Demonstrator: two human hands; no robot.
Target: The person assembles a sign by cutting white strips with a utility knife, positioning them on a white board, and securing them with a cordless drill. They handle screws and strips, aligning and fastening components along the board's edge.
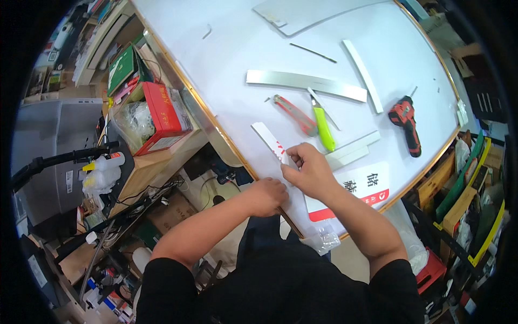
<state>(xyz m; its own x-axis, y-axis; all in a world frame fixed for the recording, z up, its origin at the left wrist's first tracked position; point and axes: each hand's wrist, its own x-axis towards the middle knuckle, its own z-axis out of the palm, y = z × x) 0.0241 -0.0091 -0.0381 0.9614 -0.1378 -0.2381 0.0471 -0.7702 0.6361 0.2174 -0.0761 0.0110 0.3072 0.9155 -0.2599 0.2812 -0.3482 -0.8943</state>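
My right hand (312, 171) is closed on a narrow white strip with red marks (265, 135), which lies over the table near its left edge. Thumb and fingers pinch the strip's near end. My left hand (266, 196) rests at the table's edge just left of it, fingers curled; what they hold, if anything, is hidden. Partly beneath my right forearm is a white sign with a red band (367, 186). Beyond my hands lie a red utility knife (295, 115), a bright green-handled knife (324, 128) and white strips (353, 151).
On the white table (216, 70) are a silver metal bar (305, 85), a long white bar (362, 75), a drill bit (313, 52) and a red cordless drill (406, 124). A clear plastic bag (322, 241) overhangs the near edge. A red box (163, 110) stands on the left shelf.
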